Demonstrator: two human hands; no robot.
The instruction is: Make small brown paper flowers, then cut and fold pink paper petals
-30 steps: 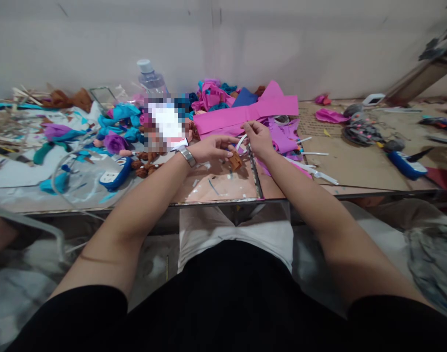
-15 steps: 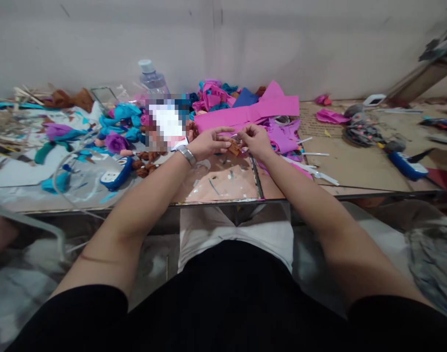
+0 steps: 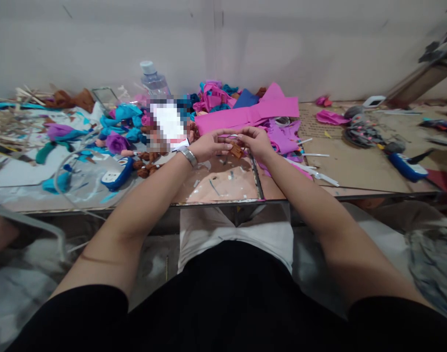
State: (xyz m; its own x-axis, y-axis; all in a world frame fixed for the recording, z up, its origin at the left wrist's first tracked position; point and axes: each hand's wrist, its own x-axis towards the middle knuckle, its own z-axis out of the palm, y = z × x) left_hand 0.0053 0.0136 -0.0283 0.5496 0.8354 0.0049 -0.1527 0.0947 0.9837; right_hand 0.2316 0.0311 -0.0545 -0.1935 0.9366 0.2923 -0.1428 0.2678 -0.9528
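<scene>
Near the table's front edge, my left hand (image 3: 209, 144) and my right hand (image 3: 256, 140) meet with fingertips close together. Between them is a small folded piece of orange-brown crepe paper (image 3: 236, 151), pinched by the fingers of both hands. Part of it is hidden behind the fingers. A wide strip of pink crepe paper (image 3: 247, 113) lies just beyond my hands. Purple paper scraps (image 3: 284, 137) are beside my right hand. Brown twisted paper bits (image 3: 147, 165) lie to the left of my left wrist.
Blue and purple paper flowers (image 3: 118, 143) are heaped at left, with a clear bottle (image 3: 155, 84) behind. A blue-and-white device (image 3: 117, 173) sits near the front edge. White sticks (image 3: 324, 176), a coil of dark wire (image 3: 363, 132) and another blue tool (image 3: 407, 166) rest on cardboard (image 3: 344, 168) at right.
My right fingers have shifted slightly and now reach closer to my left fingertips. The orange-brown paper between the hands has turned a little; the rest stays put.
</scene>
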